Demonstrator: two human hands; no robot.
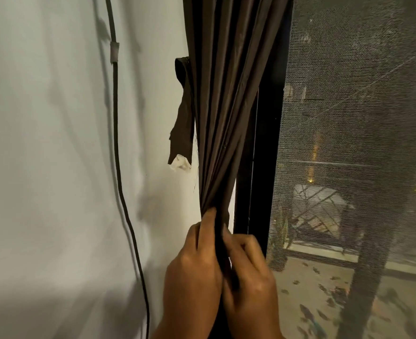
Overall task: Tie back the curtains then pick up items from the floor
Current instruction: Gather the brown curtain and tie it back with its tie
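Both hands, left (192, 270) and right (248, 272), are gripping the gathered curtain (221, 118) beside the window frame (268, 143); next, the tie (182, 123) hanging left of the curtain probably needs wrapping around it.

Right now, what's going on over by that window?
A person is gathering the dark curtain into a tight bunch beside the window frame. The left hand and right hand both grip the bunched fabric. The tie-back strap hangs loose against the wall, not yet wrapped around the curtain.
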